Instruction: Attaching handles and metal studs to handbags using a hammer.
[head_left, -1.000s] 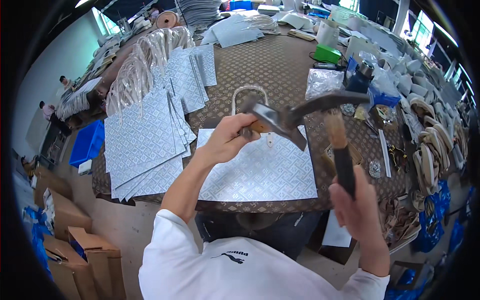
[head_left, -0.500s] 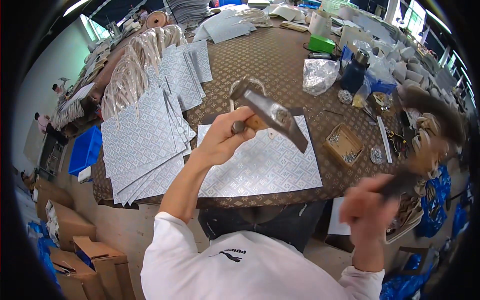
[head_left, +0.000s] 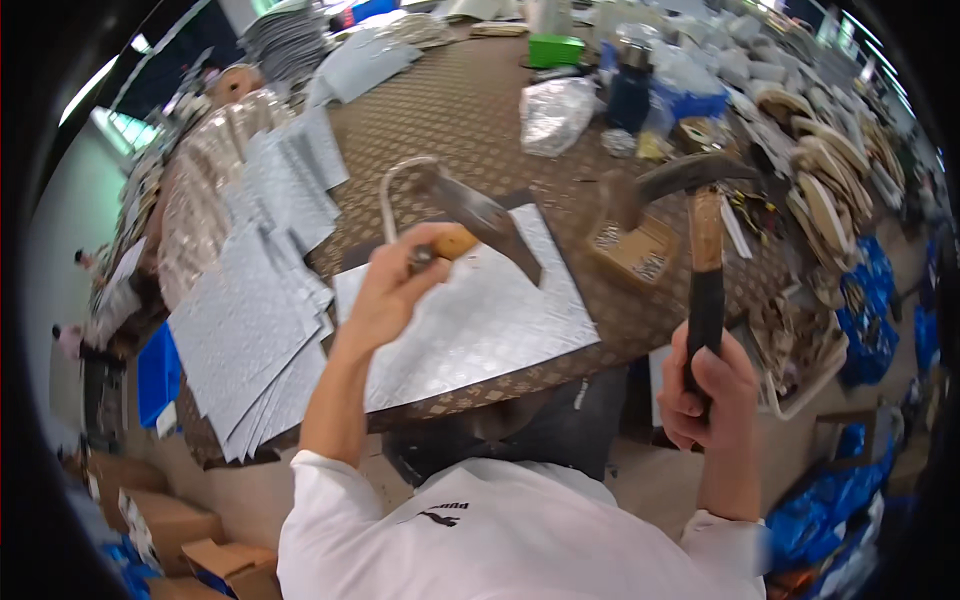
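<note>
My left hand [head_left: 382, 298] is closed around the short wooden handle of a hammer [head_left: 488, 222] above the sheet. A small round metal end, perhaps of a punch, also shows at its fingers. Below lies a pale silvery patterned sheet [head_left: 470, 335] on a dark board, with a whitish cord loop [head_left: 388, 195] at its far edge. My right hand [head_left: 708, 388] grips the dark lower handle of a second hammer [head_left: 706, 235], raised upright right of the sheet. Its head is partly blurred.
Similar patterned sheets [head_left: 245, 325] are fanned out on the left. A small box of metal bits [head_left: 640, 255] sits right of the sheet, with a clear plastic bag [head_left: 556, 115] and a dark bottle [head_left: 628, 90] beyond. Cardboard boxes [head_left: 170, 520] stand on the floor at left.
The right hammer, blurred and tilted outward before, now stands upright nearer the middle. The whole view has shifted, so table things appear further left. Both hands keep their holds.
</note>
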